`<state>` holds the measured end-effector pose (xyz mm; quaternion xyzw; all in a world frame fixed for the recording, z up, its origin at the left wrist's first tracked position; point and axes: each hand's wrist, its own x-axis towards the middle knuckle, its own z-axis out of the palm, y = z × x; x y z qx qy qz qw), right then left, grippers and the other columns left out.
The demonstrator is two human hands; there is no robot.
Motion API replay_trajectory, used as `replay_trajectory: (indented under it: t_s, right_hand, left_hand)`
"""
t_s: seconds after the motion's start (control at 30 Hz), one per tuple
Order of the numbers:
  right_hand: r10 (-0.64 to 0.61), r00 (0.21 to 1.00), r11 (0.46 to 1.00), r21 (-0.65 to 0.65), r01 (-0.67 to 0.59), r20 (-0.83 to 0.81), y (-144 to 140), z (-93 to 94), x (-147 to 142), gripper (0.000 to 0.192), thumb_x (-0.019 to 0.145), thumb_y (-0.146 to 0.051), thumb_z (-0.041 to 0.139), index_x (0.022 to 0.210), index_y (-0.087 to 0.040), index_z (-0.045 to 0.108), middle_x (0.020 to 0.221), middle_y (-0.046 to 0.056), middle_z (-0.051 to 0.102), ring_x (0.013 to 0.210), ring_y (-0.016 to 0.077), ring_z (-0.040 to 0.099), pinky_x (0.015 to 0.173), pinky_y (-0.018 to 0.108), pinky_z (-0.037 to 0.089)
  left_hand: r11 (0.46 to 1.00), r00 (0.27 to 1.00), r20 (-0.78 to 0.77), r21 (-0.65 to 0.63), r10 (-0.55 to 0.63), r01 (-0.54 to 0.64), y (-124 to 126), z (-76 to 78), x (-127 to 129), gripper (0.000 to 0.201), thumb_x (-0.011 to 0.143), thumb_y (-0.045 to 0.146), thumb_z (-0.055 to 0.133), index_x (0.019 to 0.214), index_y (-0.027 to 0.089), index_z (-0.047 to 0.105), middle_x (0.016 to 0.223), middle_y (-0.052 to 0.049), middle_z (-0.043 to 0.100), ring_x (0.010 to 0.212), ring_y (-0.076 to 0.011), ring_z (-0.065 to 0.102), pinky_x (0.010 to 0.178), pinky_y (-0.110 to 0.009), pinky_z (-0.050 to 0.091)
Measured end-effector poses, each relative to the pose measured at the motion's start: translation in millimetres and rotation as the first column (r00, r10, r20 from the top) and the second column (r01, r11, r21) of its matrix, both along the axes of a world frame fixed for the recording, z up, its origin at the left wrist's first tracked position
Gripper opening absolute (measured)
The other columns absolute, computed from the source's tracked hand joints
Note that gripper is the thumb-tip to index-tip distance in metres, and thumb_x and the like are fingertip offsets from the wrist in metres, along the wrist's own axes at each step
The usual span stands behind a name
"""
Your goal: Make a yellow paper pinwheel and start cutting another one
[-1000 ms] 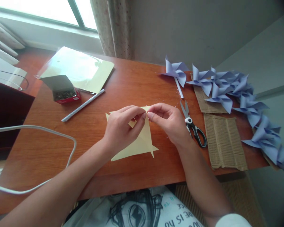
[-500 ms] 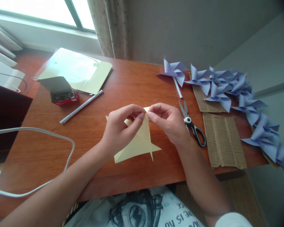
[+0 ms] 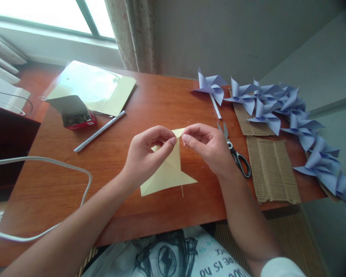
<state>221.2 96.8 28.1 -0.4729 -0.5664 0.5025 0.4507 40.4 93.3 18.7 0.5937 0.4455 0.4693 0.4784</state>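
Left hand (image 3: 145, 156): thumb and forefinger pinched on the upper folded corner of the yellow paper (image 3: 168, 173). The sheet spreads below and between both hands, its lower points lying on the wooden table (image 3: 127, 207).

Right hand (image 3: 212, 148): fingertips closed narrowly at the same top corner, just beside the left thumb.

Scissors (image 3: 236, 154): just right of the right hand, flat on the table.

Corrugated cardboard (image 3: 272, 171): further right.

Purple pinwheels (image 3: 276, 105): beyond the scissors, well apart.
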Motion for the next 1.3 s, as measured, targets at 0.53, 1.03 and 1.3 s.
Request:
replay_trajectory:
  t_s: [0.53, 1.03, 1.3]
  right_hand:
    - [-0.331, 0.306, 0.915, 0.223, 0.337, 0.893, -105, -24.6, 112, 0.053, 0.085, -0.045, 0.067, 0.131, -0.02, 0.059, 0.115, 0.014, 0.068, 0.1, 0.0327, 0.068, 0.089, 0.051, 0.055]
    - [-0.443, 0.878, 0.884, -0.077, 0.462, 0.185, -94, -22.4, 90, 0.055, 0.077, -0.039, 0.08, 0.129, -0.029, 0.063, 0.11, 0.005, 0.067, 0.092, 0.0187, 0.069, 0.084, 0.034, 0.059]
    - [-0.16, 0.979, 0.985, -0.038, 0.166, 0.126, -82, -7.4, 51, 0.055, 0.071, -0.04, 0.089, 0.122, -0.031, 0.07, 0.107, 0.003, 0.062, 0.09, 0.0181, 0.062, 0.078, 0.031, 0.055]
  left_hand:
    - [1.0, 1.0, 0.013, -0.016, -0.002, 0.002, -1, -0.7, 1, 0.005, 0.084, 0.023, 0.071, 0.081, 0.019, 0.07, 0.076, -0.003, 0.071, 0.069, -0.0146, 0.064, 0.06, -0.025, 0.054]
    - [0.998, 0.996, 0.066, 0.005, -0.067, 0.067, -2, 0.4, 1, 0.009, 0.086, 0.025, 0.072, 0.085, 0.017, 0.072, 0.081, -0.004, 0.071, 0.074, -0.0147, 0.063, 0.067, -0.025, 0.053]
    - [0.99, 0.99, 0.048, 0.057, -0.131, 0.128, -4, 1.5, 1, 0.007, 0.089, 0.024, 0.07, 0.088, 0.018, 0.072, 0.087, -0.005, 0.072, 0.082, -0.0161, 0.066, 0.074, -0.027, 0.052]
